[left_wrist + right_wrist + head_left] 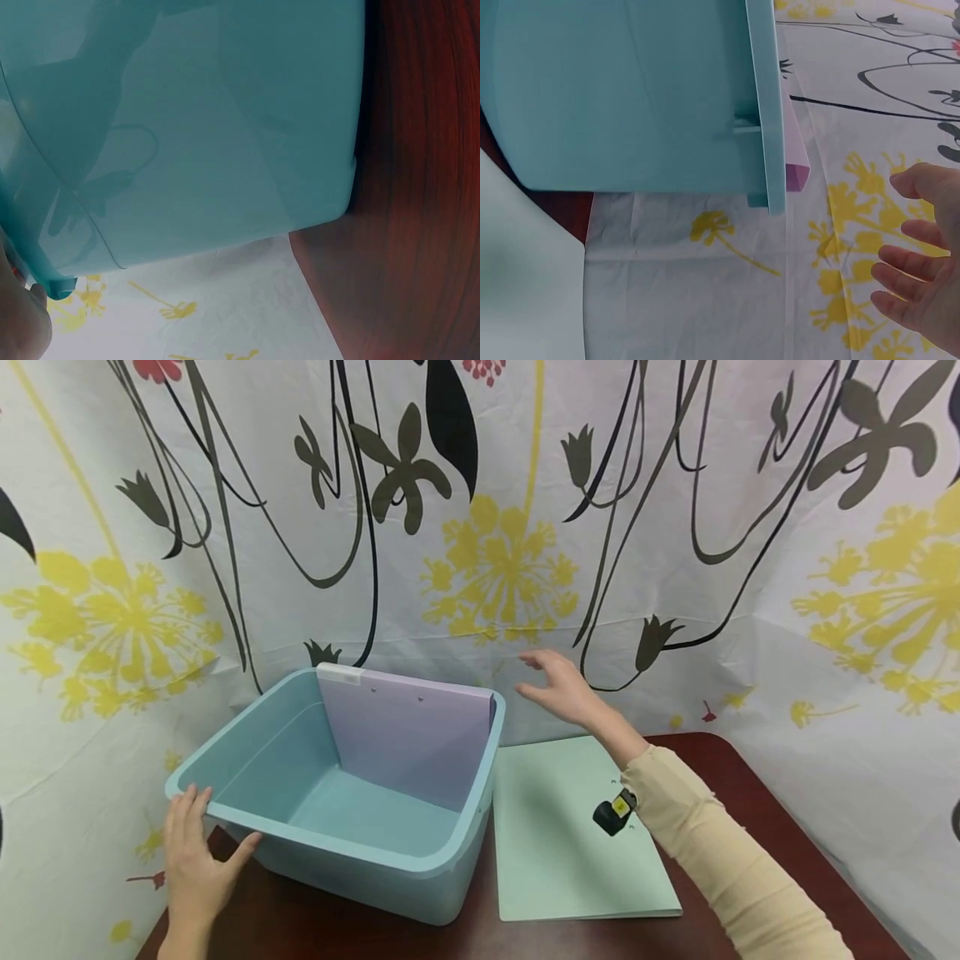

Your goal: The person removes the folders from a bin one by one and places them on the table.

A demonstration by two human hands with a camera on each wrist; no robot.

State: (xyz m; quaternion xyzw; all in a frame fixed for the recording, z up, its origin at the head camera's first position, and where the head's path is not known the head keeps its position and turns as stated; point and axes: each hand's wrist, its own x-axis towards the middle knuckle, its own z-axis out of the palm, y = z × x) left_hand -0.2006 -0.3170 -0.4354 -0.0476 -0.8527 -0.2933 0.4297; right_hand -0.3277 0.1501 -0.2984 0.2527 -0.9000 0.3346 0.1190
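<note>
A light-blue plastic tub [322, 839] stands on the table. Inside it, a lilac file folder [412, 735] is upright, leaning on the far wall with its top edge above the rim. My left hand [197, 860] touches the tub's front-left corner, fingertips at the rim and thumb spread along the front. Only part of that left hand [22, 319] shows in the left wrist view. My right hand [558, 687] is in the air right of the tub, holding nothing, its fingers relaxed and apart. Below it a pale-green folder [562, 852] lies flat on the table.
The dark red-brown table [705, 768] has a rounded far-right corner. Behind and beside it hangs a white cloth [675, 577] printed with flowers and stems. A small black device with a yellow label [621, 806] is strapped to my right wrist, over the beige sleeve [720, 843].
</note>
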